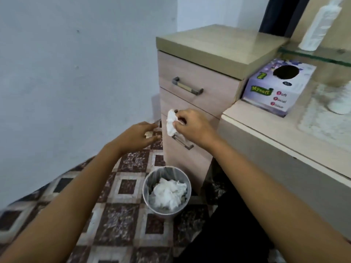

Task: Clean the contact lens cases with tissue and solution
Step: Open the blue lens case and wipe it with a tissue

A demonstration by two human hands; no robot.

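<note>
In the lower centre of the frame stands a small round grey waste bin (146, 186), full of crumpled white paper. Above it, in the middle, the right hand (191, 126) pinches a crumpled white tissue (171, 123) between thumb and fingers. The left hand (138, 135) is just beside it. A small pale thing (148, 134) sits at its thumb, too blurred to tell if it is held or is a lens case.

The used tissue seems ready for throwing away: the next move needs release over the bin. Farther right is a purple cardboard tissue box (269, 92).
</note>
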